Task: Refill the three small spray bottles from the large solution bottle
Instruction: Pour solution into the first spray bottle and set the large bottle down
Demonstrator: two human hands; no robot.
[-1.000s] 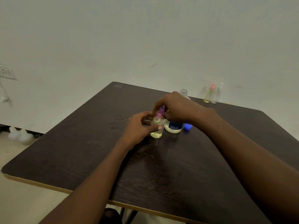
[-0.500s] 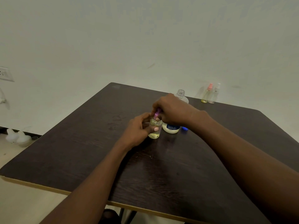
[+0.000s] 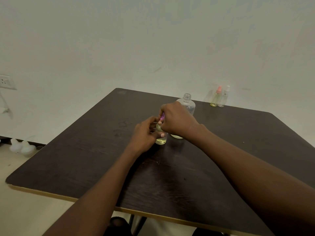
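The small bottle [image 3: 160, 139], standing mid-tabletop [image 3: 85, 159] just left of the uncapped large bottle [image 3: 187, 104], is gripped by the left hand [image 3: 144, 135] while its purple sprayer [image 3: 162, 116] is pinched by the right hand [image 3: 177, 120], apparently being screwed on; tightening and release seem called for next.

Dim, flat indoor light with a greenish-grey cast.

The pale plaster wall [image 3: 153, 40] darkens toward the upper corners, and no lamp is in sight. The dark brown wood-grain table [image 3: 81, 159] carries only a dull sheen, with soft shadow pooled under the forearms. Wide-angle bending skews the table's edges. Two small clear spray bottles [image 3: 219, 97] at the far edge look soft and hazy, casting faint shadows on the wall.
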